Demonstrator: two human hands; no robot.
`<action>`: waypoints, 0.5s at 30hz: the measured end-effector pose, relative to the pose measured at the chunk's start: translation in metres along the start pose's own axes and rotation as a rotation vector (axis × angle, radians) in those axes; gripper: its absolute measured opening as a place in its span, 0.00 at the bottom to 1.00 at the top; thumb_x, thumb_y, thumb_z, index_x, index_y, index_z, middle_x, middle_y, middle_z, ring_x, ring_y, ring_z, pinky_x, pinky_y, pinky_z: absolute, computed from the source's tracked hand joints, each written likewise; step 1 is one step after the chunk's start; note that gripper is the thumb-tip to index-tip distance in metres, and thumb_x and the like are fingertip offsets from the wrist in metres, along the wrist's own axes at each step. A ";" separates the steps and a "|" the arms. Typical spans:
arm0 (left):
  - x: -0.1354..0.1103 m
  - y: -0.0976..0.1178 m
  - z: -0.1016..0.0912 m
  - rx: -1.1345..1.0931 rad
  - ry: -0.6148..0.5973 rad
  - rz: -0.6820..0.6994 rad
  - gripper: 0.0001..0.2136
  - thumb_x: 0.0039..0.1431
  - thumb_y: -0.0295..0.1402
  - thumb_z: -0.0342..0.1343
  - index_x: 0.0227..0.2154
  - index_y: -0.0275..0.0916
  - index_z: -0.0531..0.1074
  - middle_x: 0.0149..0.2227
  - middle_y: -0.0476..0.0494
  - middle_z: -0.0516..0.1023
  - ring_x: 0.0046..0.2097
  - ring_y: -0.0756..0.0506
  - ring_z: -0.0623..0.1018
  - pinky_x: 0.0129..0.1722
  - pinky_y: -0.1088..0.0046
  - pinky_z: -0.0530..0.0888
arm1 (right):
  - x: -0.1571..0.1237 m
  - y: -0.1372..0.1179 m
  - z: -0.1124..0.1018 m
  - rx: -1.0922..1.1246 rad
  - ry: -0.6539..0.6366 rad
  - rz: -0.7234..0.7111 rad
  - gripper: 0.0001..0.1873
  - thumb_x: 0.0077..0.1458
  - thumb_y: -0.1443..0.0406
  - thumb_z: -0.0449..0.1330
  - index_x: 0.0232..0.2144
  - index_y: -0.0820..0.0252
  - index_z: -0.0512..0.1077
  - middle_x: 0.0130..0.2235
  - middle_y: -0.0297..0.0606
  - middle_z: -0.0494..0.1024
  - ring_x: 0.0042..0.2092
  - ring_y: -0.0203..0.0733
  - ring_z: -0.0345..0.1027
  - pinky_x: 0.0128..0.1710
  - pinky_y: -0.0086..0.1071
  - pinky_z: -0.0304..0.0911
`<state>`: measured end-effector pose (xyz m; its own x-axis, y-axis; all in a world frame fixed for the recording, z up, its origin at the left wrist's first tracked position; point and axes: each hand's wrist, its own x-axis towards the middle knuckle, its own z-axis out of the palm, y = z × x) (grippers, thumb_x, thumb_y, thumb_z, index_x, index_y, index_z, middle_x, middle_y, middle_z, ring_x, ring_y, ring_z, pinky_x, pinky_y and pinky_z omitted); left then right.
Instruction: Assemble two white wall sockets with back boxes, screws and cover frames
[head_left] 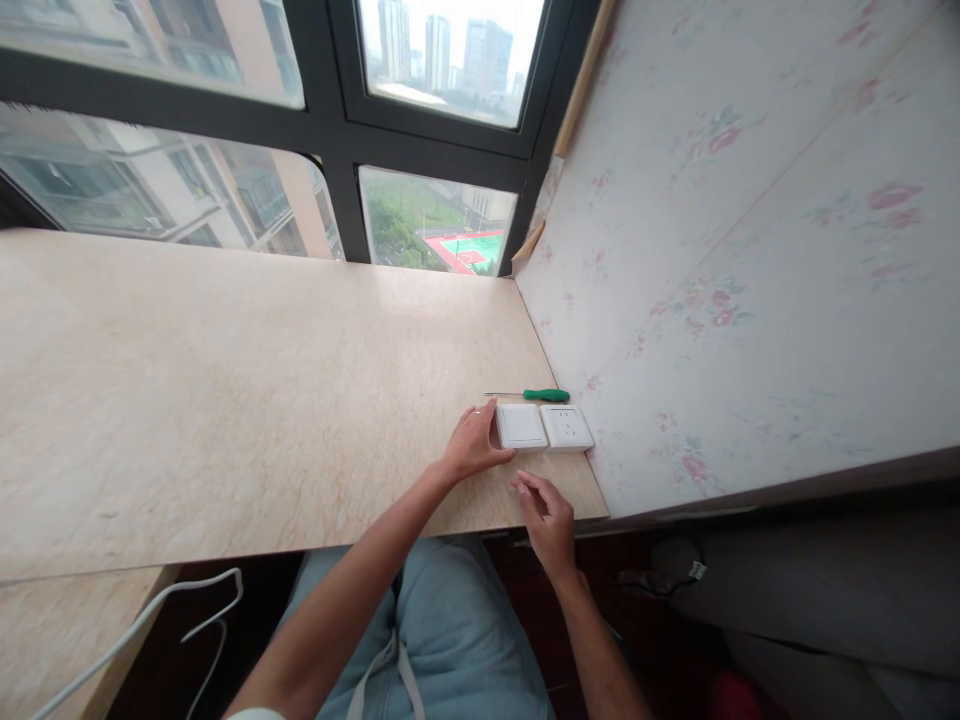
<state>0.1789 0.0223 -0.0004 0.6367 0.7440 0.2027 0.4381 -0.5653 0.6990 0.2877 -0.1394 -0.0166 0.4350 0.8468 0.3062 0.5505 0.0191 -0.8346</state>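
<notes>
A white wall switch [522,427] with a wide blank rocker lies on the stone sill. My left hand [477,440] grips its left end, with the thumb at the near edge and the fingers at the far edge. Right beside the switch, against the wall, sits a white power socket [567,428] with its slots facing up. My right hand [547,508] hovers just nearer to me than the switch, fingers pinched together; whatever is between them, if anything, is too small to make out. Beyond the two plates lies a screwdriver [546,395] with a green handle, its shaft pointing left.
The beige stone sill [225,400] runs left under dark-framed windows. A flowered papered wall [720,250] bounds the right side. A white cable [150,610] loops at the lower left, over a gap next to a lower ledge.
</notes>
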 end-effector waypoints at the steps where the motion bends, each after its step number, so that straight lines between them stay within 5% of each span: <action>1: 0.000 0.000 0.001 0.004 -0.003 -0.002 0.45 0.45 0.41 0.65 0.64 0.34 0.51 0.60 0.27 0.68 0.60 0.32 0.71 0.64 0.47 0.58 | 0.000 0.000 0.000 0.005 -0.001 0.005 0.13 0.62 0.58 0.55 0.43 0.55 0.76 0.38 0.43 0.82 0.42 0.50 0.78 0.46 0.46 0.73; 15: -0.006 -0.005 0.005 0.033 -0.042 0.038 0.49 0.47 0.48 0.65 0.64 0.26 0.47 0.63 0.21 0.61 0.65 0.33 0.63 0.67 0.52 0.52 | -0.002 0.005 0.002 -0.007 -0.004 0.010 0.12 0.61 0.59 0.56 0.42 0.55 0.76 0.39 0.44 0.82 0.42 0.51 0.77 0.46 0.46 0.72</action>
